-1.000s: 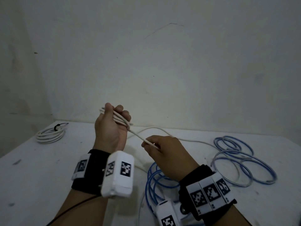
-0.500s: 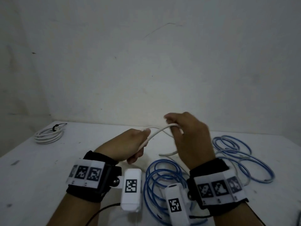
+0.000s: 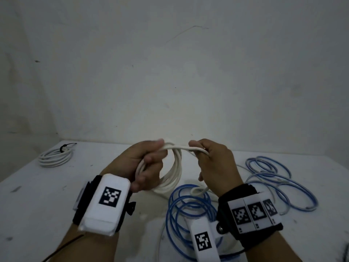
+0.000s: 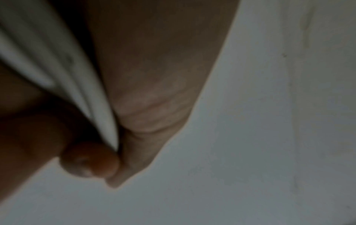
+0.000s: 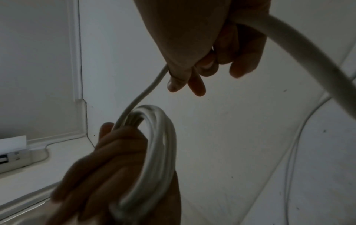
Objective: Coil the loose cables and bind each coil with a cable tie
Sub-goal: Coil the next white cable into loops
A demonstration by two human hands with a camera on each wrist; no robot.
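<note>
My left hand (image 3: 149,161) grips a coil of white cable (image 3: 174,173) above the white table (image 3: 37,195), with several loops hanging below my fingers. A strand of the same white cable (image 3: 186,147) runs from the coil to my right hand (image 3: 209,157), which pinches it. In the right wrist view the coil (image 5: 159,150) hangs from my left hand (image 5: 115,152), and the strand (image 5: 142,94) rises to my right hand (image 5: 192,68). In the left wrist view the white strands (image 4: 80,94) lie pressed between thumb and fingers. The cable's loose tail (image 3: 200,190) curls below my right wrist.
A white coil (image 3: 55,156) bound with a black tie (image 3: 65,147) lies at the table's far left. A loose blue cable (image 3: 187,210) sprawls under my right forearm, and a pale blue one (image 3: 273,178) lies to the right. A plain wall stands close behind.
My left hand turned palm-up with the coil now hanging visibly from it. My right hand swung up and to the right, laying another turn of white cable toward the coil.
</note>
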